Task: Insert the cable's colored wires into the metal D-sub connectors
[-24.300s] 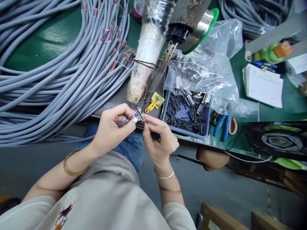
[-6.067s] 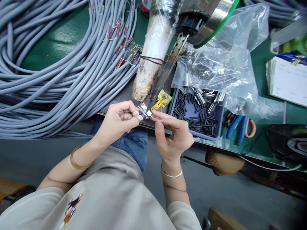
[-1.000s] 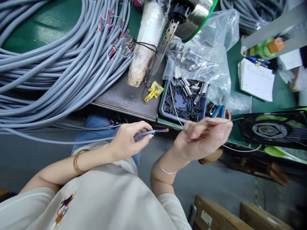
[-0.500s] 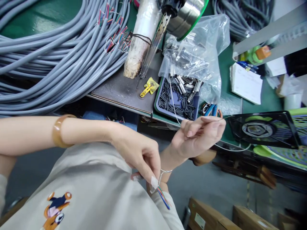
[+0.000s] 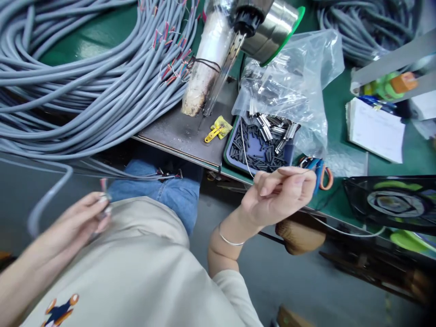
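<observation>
- the left hand (image 5: 83, 215) is at the lower left of the frame, thumb and fingers closed on a cable end (image 5: 103, 185), with reddish wires poking up past the fingertips; it is all a bit blurred.
- the right hand (image 5: 281, 195) is right of centre, just in front of the tray, palm turned up and fingers curled, thumb and forefinger pinched together on a thin wire (image 5: 244, 147) that comes down over the tray.
- the blue-purple tray (image 5: 229, 156) sits at the near edge of the green worktop (image 5: 340, 109), holding short black tubes (image 5: 240, 145) and metal connectors (image 5: 264, 127).
- a clear plastic bag (image 5: 306, 86) lies partly over the tray's far side, with more metal pieces in it.
- a yellow clip (image 5: 213, 133) lies left of the tray, against a crumpled yellow piece (image 5: 223, 126).
- grey cables (image 5: 102, 100) fill the upper left, their stripped ends near the top centre.
- a few thinner-looking cables (image 5: 136, 175) with connectors on their ends lie across the jeans (image 5: 184, 195), left of centre.
- blue-and-orange-handled pliers (image 5: 318, 175) lie just behind the right hand.
</observation>
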`<state>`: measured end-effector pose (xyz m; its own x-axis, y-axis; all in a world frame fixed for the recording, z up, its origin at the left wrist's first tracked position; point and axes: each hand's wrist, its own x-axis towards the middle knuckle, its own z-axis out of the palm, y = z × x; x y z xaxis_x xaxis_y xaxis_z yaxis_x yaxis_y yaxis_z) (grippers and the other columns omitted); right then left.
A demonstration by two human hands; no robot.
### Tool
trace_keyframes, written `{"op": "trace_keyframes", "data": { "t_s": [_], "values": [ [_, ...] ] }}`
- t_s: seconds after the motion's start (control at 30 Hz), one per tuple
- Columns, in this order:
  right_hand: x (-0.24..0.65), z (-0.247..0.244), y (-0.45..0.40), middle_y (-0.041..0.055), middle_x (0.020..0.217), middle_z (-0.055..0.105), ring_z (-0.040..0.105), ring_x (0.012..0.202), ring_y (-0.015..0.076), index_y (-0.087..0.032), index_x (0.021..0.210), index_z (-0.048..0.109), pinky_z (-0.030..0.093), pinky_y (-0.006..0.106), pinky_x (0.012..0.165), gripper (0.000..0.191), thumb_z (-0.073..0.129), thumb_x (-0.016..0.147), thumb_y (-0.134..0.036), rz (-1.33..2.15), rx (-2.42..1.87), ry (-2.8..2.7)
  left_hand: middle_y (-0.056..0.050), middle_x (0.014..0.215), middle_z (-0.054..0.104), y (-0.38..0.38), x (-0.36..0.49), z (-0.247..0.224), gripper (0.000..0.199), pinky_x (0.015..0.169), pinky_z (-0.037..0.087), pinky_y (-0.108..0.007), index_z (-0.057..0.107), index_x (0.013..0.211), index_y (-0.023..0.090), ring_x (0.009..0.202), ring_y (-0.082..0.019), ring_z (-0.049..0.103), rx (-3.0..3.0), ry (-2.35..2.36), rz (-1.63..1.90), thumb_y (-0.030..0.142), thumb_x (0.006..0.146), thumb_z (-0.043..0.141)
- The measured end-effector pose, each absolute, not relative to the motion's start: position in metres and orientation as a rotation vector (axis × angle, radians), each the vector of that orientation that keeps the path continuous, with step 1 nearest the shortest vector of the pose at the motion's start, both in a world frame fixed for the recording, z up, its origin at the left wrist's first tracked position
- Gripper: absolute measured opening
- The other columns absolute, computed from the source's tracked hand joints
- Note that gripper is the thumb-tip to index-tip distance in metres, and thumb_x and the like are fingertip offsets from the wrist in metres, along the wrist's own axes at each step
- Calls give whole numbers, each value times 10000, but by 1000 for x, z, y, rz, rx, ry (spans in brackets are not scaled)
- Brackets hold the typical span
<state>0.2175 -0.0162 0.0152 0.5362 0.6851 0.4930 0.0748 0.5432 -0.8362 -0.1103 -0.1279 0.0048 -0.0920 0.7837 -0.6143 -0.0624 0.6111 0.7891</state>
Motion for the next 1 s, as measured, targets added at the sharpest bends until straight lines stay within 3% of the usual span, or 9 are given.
{"op": "trace_keyframes", "data": {
  "t_s": [0.1, 0.23, 0.3, 0.43, 0.6, 0.7, 0.83, 1.0],
  "values": [
    [204, 17, -20, -92, 471, 374, 231, 316, 48, -254, 703, 642, 187, 234, 356, 250, 645, 926, -365, 406, -1032, -1018, 32, 637, 658, -103, -65, -12, 466, 477, 423, -175, 648, 749, 165, 508, -65, 533, 403, 1399, 872, 476, 610, 966],
    [191, 20, -40, -58, 565, 550, 417, 390, 68, -265, 842, 758, 286, 242, 393, 157, 671, 955, -332, 438, -1144, -1167, -10, 619, 698, -51, -20, -8, 317, 435, 365, -175, 718, 781, 132, 450, -51, 492, 729, 1155, 931, 370, 709, 915],
    [186, 20, -48, -47, 596, 602, 476, 441, 79, -259, 897, 784, 321, 245, 424, 132, 678, 960, -308, 483, -1243, -1234, -15, 635, 709, -34, -8, -4, 243, 490, 437, -169, 741, 793, 127, 519, -71, 575, 858, 1072, 996, 317, 741, 883],
    [177, 15, -47, -7, 704, 666, 517, 538, 94, -224, 863, 782, 340, 265, 488, 131, 689, 938, -278, 659, -1438, -1357, -35, 719, 749, -20, -1, -1, 158, 661, 569, -208, 767, 838, 127, 650, -112, 679, 1054, 972, 1006, 270, 799, 820],
    [167, 9, -35, 32, 809, 679, 517, 623, 115, -208, 813, 745, 330, 270, 502, 133, 701, 903, -296, 917, -1392, -1376, -43, 763, 750, -17, -3, 1, 153, 690, 569, -221, 762, 876, 131, 689, -123, 678, 1135, 922, 1022, 278, 841, 785],
    [165, 10, -32, 26, 783, 648, 497, 624, 114, -209, 783, 730, 314, 267, 499, 150, 711, 892, -311, 974, -1372, -1344, -22, 709, 708, -15, -2, 4, 173, 632, 518, -193, 735, 844, 128, 635, -92, 625, 1066, 864, 1020, 295, 868, 772],
    [167, 11, -32, -3, 715, 569, 436, 582, 93, -206, 722, 697, 274, 258, 487, 172, 725, 865, -298, 1002, -1391, -1316, -4, 640, 667, -20, 3, 1, 341, 425, 301, -186, 689, 837, 127, 445, -37, 419, 876, 761, 868, 455, 880, 772],
    [171, 7, -30, 4, 769, 645, 302, 491, 45, -186, 778, 737, 214, 252, 452, 160, 705, 870, -312, 1144, -1439, -1438, -13, 608, 651, -39, 6, -18, 476, 404, 199, -195, 641, 768, 129, 386, -17, 335, 561, 741, 768, 576, 822, 793]
  ]
}}
